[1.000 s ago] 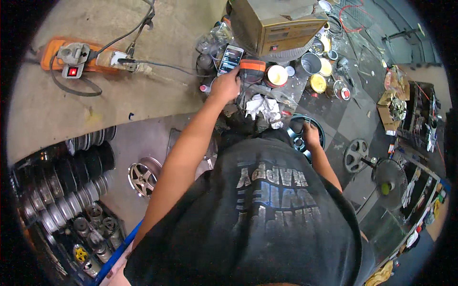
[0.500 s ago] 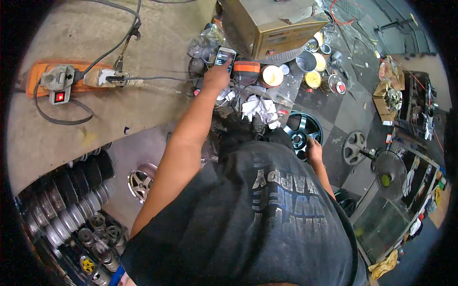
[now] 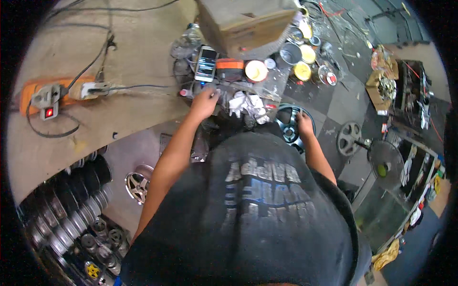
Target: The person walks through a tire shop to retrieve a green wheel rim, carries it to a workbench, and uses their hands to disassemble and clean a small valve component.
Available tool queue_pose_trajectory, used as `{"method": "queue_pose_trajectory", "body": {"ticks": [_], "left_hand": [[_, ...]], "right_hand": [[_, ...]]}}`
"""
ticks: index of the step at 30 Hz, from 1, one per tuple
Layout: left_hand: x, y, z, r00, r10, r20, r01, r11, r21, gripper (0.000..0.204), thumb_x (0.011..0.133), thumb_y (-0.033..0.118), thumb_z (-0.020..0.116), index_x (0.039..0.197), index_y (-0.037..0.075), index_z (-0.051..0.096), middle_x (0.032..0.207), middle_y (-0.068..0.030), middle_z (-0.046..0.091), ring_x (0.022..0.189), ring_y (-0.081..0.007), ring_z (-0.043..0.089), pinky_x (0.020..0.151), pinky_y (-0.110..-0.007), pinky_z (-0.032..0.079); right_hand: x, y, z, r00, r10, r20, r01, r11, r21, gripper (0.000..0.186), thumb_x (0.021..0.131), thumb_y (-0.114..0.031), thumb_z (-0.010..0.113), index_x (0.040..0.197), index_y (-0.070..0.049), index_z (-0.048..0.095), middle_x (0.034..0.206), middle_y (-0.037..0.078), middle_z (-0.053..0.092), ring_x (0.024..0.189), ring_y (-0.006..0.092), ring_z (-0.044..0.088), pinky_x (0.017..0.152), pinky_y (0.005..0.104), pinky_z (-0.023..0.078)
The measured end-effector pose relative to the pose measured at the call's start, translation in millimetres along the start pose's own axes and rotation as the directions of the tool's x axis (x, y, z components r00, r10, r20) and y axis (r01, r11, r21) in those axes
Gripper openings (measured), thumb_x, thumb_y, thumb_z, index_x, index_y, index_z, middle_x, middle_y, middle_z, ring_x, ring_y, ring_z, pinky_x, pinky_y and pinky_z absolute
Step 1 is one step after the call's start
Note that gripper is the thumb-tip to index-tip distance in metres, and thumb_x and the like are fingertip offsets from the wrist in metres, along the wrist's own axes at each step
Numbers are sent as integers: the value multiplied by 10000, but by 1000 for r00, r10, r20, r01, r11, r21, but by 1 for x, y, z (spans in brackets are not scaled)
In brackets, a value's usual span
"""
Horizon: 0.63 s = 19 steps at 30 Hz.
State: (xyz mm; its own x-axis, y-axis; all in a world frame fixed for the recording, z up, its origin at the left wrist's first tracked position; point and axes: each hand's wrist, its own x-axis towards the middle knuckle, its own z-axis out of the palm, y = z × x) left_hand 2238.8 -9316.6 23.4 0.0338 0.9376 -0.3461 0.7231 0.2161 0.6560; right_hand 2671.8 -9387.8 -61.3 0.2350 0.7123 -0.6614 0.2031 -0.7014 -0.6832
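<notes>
A smartphone [image 3: 206, 63] with a lit dark screen leans among the clutter at the back. My left hand [image 3: 205, 103] is just below it, apart from the screen, with fingers curled together; a small dark spot shows at the fingertips, too small to name. My right hand [image 3: 305, 125] is closed on the spoke side of a dark teal wheel rim [image 3: 287, 132], which stands by my legs. Between the hands lies a crumpled white rag [image 3: 248, 105]. An orange-and-black case [image 3: 229, 69] and an open paint can [image 3: 256, 71] sit beside the phone.
A worn cardboard box [image 3: 253, 31] stands behind the cans. Several open paint tins [image 3: 302, 71] crowd the back right. An orange power strip [image 3: 71, 93] with cables lies left. A fan [image 3: 385, 164] stands at right, and stacked wheel rims [image 3: 71, 219] fill the lower left.
My left hand has drawn back from the phone screen toward me, and its pointing finger has curled in. My right hand stays on the wheel rim. The whole view has shifted slightly.
</notes>
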Motion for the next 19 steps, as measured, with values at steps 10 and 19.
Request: {"method": "queue_pose_trajectory", "body": {"ticks": [10,19], "left_hand": [[-168,-79,60,943,-192,271,286,883,-372,267,943,242,599,1066,11,649,907,-71,678,834,-129,615,732,-275,486],[-200,-25,29,914,-366,177,405,849,-338,219,958,199,557,1092,54,651,904,-51,659,842,-116,596,749,-266,476]], "right_hand": [[153,-43,63,946,-319,45,298,812,-501,381,834,-355,582,993,-21,673,931,225,682,921,393,647,806,444,493],[174,-73,117,887,-378,264,446,560,-698,255,807,-191,596,1005,-54,678,992,241,664,954,396,642,852,478,515]]}}
